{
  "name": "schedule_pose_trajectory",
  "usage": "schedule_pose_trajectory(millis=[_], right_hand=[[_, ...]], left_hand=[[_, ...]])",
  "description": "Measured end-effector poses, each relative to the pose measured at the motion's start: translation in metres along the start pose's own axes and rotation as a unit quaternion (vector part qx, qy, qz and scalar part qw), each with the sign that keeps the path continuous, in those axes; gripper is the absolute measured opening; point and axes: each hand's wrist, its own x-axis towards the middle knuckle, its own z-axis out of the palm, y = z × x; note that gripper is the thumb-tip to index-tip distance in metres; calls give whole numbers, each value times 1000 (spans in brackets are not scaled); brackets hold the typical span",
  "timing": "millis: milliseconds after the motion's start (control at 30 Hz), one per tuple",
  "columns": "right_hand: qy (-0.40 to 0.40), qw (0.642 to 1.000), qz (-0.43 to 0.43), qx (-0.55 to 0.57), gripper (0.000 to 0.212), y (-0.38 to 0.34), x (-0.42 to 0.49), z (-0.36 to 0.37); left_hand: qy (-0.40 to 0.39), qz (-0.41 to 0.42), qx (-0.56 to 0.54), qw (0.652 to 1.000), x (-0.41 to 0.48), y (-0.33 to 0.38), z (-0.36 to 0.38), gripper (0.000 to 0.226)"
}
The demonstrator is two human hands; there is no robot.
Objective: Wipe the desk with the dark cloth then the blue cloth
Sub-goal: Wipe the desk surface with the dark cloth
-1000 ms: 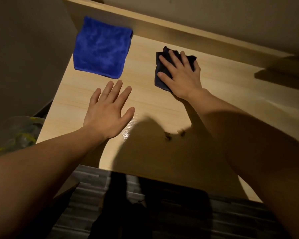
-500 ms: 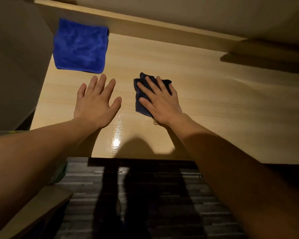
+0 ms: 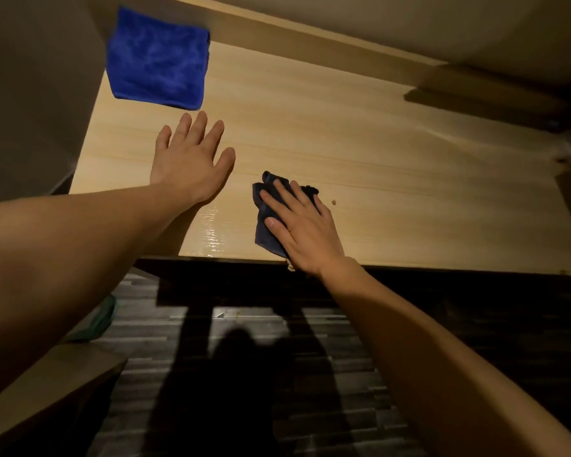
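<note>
Head view, looking down: right hand [image 3: 302, 227] is lying flat, fingers spread, pressing the dark cloth [image 3: 267, 222] onto the desk [image 3: 360, 153] at lower centre of the frame, right at the near edge. Left hand [image 3: 188, 159] is resting open and empty on the wood, fingers wide, left of centre. Blue cloth [image 3: 159, 59] is lying unused at the upper left, near the back rail. To wipe well, the palm probably needs to keep even pressure and stop the cloth slipping off the edge; a small crumb [image 3: 333, 202] just right of the fingertips is likely the next target.

Desk is pale wood, glossy, catching a glare patch near the edge. Below, a dark striped floor [image 3: 277, 390] is carrying the person's shadow; the room is dim.
</note>
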Motion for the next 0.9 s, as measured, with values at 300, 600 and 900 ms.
schedule_pose_trajectory(millis=[300, 600, 900], right_hand=[[8, 990, 25, 136, 46, -19, -52, 11], [-34, 927, 77, 366, 41, -7, -63, -30], [82, 959, 43, 266, 38, 77, 65, -107]], left_hand=[[-10, 96, -28, 995, -14, 7, -9, 64], [-60, 52, -66, 995, 7, 88, 13, 68], [-44, 20, 16, 999, 11, 95, 29, 76]])
